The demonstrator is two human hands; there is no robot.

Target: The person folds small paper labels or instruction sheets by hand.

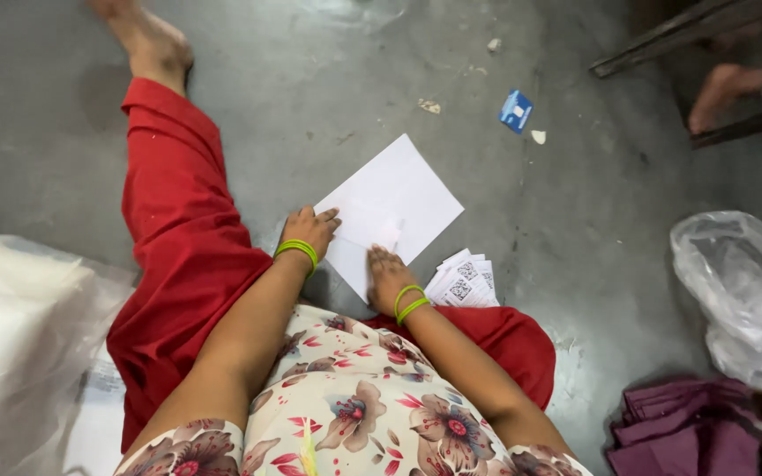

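you sit on the grey floor [328,79] with one leg in red trousers [178,238] stretched out, and the white sheet [394,207] lies flat on the floor just in front of you, turned at an angle so one corner points away. it seems laid there because the bare floor gives a hard, level face to press against. your left hand [309,231] rests on the sheet's near left edge, fingers spread only a little and lying flat, gripping nothing, pinning the paper down. your right hand [387,275] lies palm down on the near corner, fingers close together and stretched forward along the paper, also holding nothing, only pressing. just beside that hand, touching the sheet's lower right edge, a small fanned stack of printed cards [465,282] waits within reach. a clear plastic bag [738,286] and folded purple cloth [681,427] lie well apart on your right, and a small blue packet [516,111] lies farther out.
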